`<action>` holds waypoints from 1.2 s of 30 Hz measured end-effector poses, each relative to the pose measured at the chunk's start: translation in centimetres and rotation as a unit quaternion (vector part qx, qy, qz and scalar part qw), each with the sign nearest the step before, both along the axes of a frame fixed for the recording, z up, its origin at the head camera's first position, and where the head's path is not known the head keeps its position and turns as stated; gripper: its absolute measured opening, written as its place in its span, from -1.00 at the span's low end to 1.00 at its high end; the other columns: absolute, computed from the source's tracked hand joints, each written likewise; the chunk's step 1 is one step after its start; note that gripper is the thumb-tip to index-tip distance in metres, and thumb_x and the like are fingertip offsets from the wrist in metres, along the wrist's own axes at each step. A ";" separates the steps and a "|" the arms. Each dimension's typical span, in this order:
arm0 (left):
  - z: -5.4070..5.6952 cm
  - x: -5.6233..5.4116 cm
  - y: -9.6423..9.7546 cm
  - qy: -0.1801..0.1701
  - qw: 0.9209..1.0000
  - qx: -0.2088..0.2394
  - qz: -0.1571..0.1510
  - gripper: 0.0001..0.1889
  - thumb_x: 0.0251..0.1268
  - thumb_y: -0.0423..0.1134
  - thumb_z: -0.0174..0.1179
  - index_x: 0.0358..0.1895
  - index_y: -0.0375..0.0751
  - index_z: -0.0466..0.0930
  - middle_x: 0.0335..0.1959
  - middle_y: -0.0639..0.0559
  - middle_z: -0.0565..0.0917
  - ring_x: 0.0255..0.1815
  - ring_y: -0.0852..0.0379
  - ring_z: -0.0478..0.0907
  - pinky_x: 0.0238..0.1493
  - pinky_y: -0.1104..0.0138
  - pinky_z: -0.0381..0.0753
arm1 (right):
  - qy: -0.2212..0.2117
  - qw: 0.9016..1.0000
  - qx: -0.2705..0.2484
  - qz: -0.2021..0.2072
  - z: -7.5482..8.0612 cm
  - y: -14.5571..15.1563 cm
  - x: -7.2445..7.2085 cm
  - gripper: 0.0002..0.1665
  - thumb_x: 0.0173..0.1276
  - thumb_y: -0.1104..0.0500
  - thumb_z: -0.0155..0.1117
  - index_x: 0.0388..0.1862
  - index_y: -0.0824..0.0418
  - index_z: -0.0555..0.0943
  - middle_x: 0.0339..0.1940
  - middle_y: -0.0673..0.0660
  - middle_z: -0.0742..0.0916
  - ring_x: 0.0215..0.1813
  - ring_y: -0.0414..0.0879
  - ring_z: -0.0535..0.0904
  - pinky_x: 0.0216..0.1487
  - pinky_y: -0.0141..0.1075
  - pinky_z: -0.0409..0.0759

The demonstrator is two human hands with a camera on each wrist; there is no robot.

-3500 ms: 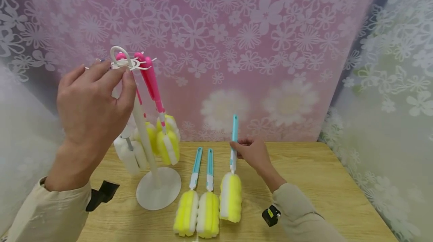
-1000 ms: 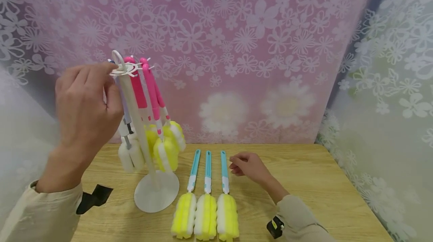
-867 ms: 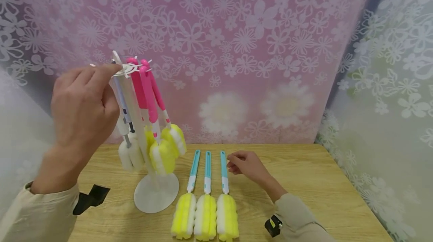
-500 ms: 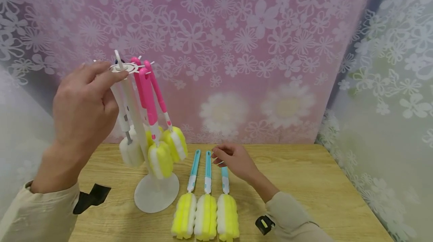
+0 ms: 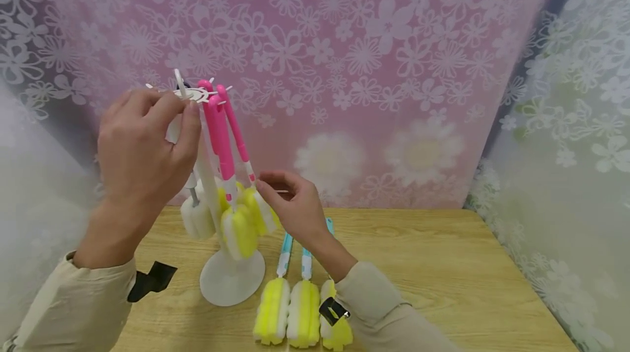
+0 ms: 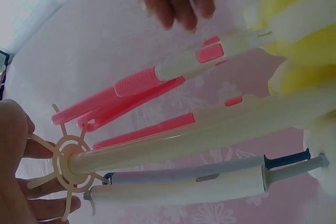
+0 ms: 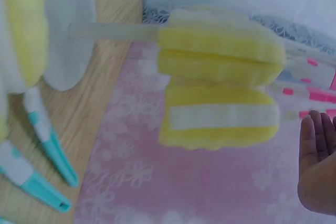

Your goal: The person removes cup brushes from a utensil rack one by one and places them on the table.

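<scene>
My left hand (image 5: 147, 147) holds the hooked top ring (image 5: 194, 94) of a white stand (image 5: 231, 281), its fingers partly behind the ring in the left wrist view. Pink-handled bottle brushes (image 5: 223, 147) with yellow-and-white sponge heads hang from the hooks. White and grey ones (image 6: 178, 192) hang on the other side. My right hand (image 5: 297, 210) is raised beside the outermost pink brush, near the neck above its sponge. In the left wrist view, its loosely extended fingers (image 6: 181, 3) are apart from that brush.
Three blue-handled bottle brushes (image 5: 304, 314) lie side by side on the wooden table (image 5: 418, 281), right of the stand's round base. My right forearm partly covers the rightmost one. A pink flowered curtain (image 5: 374, 68) hangs behind the table.
My right hand has laid a blue-handled brush beside the other two, let go, and moved left to the hanging brushes. The stand's hanging brushes have turned; my left hand stays at the top.
</scene>
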State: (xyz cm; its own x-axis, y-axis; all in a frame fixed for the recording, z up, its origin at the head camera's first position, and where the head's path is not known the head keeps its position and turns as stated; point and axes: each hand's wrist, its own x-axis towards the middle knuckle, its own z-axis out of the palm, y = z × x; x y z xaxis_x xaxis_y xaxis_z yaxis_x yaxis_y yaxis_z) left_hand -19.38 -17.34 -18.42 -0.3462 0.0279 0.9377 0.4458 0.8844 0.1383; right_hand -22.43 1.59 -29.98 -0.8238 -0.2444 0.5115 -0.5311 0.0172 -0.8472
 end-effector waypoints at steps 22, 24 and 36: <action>0.2 0.2 0.6 0.011 1.000 -0.005 0.007 -0.63 0.34 -0.13 -0.03 -0.23 -0.37 0.67 -0.27 -0.30 0.64 -0.12 -0.25 0.54 0.29 0.01 0.24 | 0.004 0.997 -0.061 -0.039 3.4 -4.7 0.4 -0.61 0.16 0.08 0.45 -0.06 0.22 0.66 -0.29 -0.08 0.71 -0.27 -0.19 0.63 -0.16 -0.35 0.62; 0.1 0.3 0.6 0.014 1.000 -0.007 0.011 -0.62 0.35 -0.13 -0.05 -0.24 -0.37 0.67 -0.27 -0.29 0.65 -0.11 -0.24 0.55 0.29 0.01 0.24 | 0.002 0.998 -0.056 -0.042 3.6 -4.8 0.4 -0.63 0.17 0.08 0.44 -0.08 0.20 0.67 -0.31 -0.10 0.71 -0.28 -0.19 0.63 -0.18 -0.35 0.63; 0.4 0.4 0.9 0.006 1.000 -0.014 0.018 -0.61 0.36 -0.13 -0.07 -0.25 -0.38 0.66 -0.27 -0.29 0.65 -0.11 -0.23 0.55 0.30 0.03 0.23 | 0.002 0.999 -0.038 -0.021 4.3 -4.6 0.7 -0.71 0.20 0.14 0.41 -0.13 0.23 0.66 -0.32 -0.09 0.71 -0.30 -0.21 0.63 -0.19 -0.35 0.63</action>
State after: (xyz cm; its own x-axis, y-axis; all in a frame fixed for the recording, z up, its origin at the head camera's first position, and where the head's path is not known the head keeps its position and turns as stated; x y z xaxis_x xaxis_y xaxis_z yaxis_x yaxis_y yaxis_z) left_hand -19.00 -16.45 -18.07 -0.3353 0.0411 0.9412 0.4151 0.9033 0.1085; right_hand -21.76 -2.97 -25.72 -0.8307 -0.1707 0.5300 -0.5340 -0.0252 -0.8451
